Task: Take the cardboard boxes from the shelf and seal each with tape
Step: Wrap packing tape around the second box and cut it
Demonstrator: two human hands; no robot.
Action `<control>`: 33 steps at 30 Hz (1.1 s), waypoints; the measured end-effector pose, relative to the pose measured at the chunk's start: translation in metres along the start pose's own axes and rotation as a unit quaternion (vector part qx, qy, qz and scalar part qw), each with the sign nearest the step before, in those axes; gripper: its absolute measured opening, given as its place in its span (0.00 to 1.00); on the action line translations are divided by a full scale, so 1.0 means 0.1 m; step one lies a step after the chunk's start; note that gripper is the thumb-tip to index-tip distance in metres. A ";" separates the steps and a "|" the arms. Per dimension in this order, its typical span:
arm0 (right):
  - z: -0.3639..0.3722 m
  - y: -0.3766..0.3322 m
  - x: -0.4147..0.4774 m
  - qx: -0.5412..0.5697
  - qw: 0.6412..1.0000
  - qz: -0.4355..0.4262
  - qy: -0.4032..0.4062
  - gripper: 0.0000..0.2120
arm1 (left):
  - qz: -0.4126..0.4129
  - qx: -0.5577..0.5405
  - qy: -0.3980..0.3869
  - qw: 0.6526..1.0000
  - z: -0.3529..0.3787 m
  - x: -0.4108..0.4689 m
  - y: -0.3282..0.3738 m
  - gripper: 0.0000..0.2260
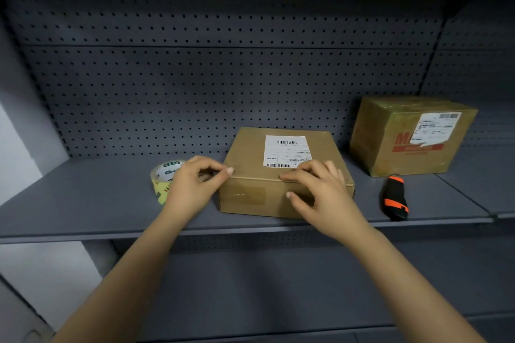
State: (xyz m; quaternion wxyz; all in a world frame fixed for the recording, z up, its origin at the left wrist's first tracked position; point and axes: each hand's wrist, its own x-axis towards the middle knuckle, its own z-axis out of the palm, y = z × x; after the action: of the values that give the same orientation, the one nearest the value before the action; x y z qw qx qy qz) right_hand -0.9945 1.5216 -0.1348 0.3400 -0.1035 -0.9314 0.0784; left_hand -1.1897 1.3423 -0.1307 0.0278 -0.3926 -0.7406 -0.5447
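A flat brown cardboard box [250, 153] with a white shipping label lies on the grey shelf [97, 192], near its front edge. My left hand [192, 184] is at the box's front left corner, with curled fingers and thumb pinching the top edge there. My right hand [317, 189] holds the front edge, its fingers bent over the top and its thumb on the front face. A roll of tape [164, 175] with a yellow and white core stands just left of the box, partly hidden behind my left hand. A taller cardboard box [390, 133] stands at the back right.
A black and orange utility knife [394, 198] lies on the shelf right of the flat box. A perforated grey back panel [223, 78] closes the shelf behind. A lower shelf [278, 287] runs under my forearms.
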 end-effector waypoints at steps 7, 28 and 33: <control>0.03 -0.09 0.07 -0.015 0.999 0.031 0.011 0.12 | 0.014 0.022 -0.059 0.998 -0.14 0.17 -0.08 0.03; 0.40 -0.56 0.65 0.025 0.995 -0.027 -0.089 0.15 | 0.182 -0.012 -0.104 0.978 -0.18 0.12 -0.46 0.10; 0.44 -0.51 0.65 0.003 0.994 -0.054 -0.099 0.13 | 0.238 0.062 -0.110 0.963 -0.14 0.11 -0.54 0.11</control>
State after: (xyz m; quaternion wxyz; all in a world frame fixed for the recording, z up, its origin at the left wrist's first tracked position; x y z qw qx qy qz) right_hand -1.0789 1.4847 -0.1170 0.2499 -0.0440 -0.9646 0.0722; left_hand -1.2359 1.3315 -0.1618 0.0991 -0.6129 -0.6564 -0.4286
